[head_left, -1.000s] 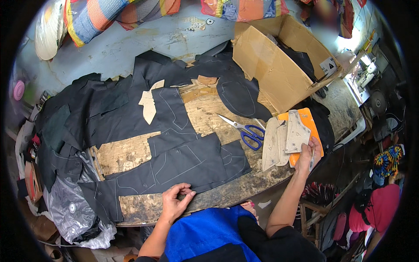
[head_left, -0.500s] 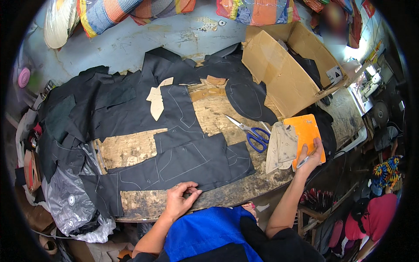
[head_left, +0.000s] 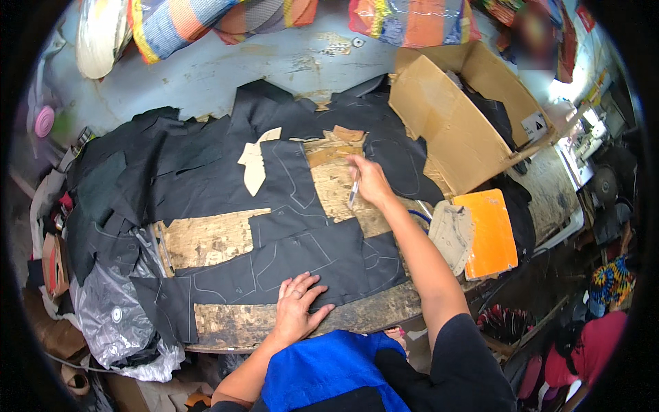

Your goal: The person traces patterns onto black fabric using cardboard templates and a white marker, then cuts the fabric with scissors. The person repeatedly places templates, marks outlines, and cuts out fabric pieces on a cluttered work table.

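Note:
My left hand (head_left: 301,305) lies with its fingers spread on a black fabric panel (head_left: 309,250) marked with pale outlines, near the table's front edge. My right hand (head_left: 371,182) grips a slim silver-white pen (head_left: 353,194), tip downward, above bare wood between the black pieces. Left of that hand, cream pattern pieces (head_left: 255,175) lie on the cloth. Beneath my right forearm, scissors are mostly hidden, with part of a blue handle (head_left: 420,215) showing. To the right, beige pattern pieces (head_left: 452,240) lie against an orange flat rectangular thing (head_left: 491,233).
Worn wooden table (head_left: 220,237) under the cloth. An open cardboard box (head_left: 443,120) stands at the far right, and a clear plastic bag (head_left: 110,312) hangs at the near left. Striped bundles (head_left: 412,20) line the far wall. A person in a red top (head_left: 590,350) is at lower right.
My right hand, still with the pen, has swung from the orange thing leftward and farther away, its forearm now crossing over the scissors. My left fingers have uncurled onto the fabric.

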A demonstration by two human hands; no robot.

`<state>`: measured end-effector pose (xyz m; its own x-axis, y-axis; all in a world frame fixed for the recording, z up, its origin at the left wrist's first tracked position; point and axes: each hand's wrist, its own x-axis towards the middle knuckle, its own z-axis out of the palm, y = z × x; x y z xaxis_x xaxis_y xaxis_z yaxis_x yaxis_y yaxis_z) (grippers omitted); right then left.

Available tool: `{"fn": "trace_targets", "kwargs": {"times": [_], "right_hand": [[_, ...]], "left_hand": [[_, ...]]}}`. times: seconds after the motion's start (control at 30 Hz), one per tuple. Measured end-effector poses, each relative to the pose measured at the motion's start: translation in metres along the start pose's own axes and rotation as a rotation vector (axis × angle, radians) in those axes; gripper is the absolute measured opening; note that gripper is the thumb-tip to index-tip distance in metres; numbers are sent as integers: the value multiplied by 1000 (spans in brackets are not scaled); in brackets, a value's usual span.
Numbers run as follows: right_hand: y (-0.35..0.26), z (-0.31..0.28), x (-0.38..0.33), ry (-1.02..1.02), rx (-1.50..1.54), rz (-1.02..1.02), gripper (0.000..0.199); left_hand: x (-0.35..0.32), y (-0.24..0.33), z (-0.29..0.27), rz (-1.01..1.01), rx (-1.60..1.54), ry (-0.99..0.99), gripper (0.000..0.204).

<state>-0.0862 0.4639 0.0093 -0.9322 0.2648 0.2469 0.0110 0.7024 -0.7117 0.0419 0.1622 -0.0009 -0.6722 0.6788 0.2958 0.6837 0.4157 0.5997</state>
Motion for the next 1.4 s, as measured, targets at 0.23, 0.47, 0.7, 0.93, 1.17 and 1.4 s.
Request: {"fn": "trace_targets", "kwargs": {"times": [0.23, 0.47, 0.7, 0.93, 1.17, 1.4], "right_hand": [[5, 15, 51, -27, -481, 36, 43], [1, -6, 49, -30, -473, 242, 44], [29, -22, 47, -55, -86, 259, 34], [26, 2, 66, 192, -129, -35, 33], [18, 20, 93, 138, -529, 24, 31], [6, 3, 40, 219, -431, 123, 41]], "left_hand": [[-2, -32, -35, -182, 47, 85, 43], [-7, -83, -76, -543, 344, 158, 82], [-7, -84, -75, -557, 308, 175, 71], [-4, -83, -74, -562, 296, 219, 67], [-7, -87, -74, -524, 261, 275, 56], [-4, -84, -84, -508, 198, 267, 49]]}}
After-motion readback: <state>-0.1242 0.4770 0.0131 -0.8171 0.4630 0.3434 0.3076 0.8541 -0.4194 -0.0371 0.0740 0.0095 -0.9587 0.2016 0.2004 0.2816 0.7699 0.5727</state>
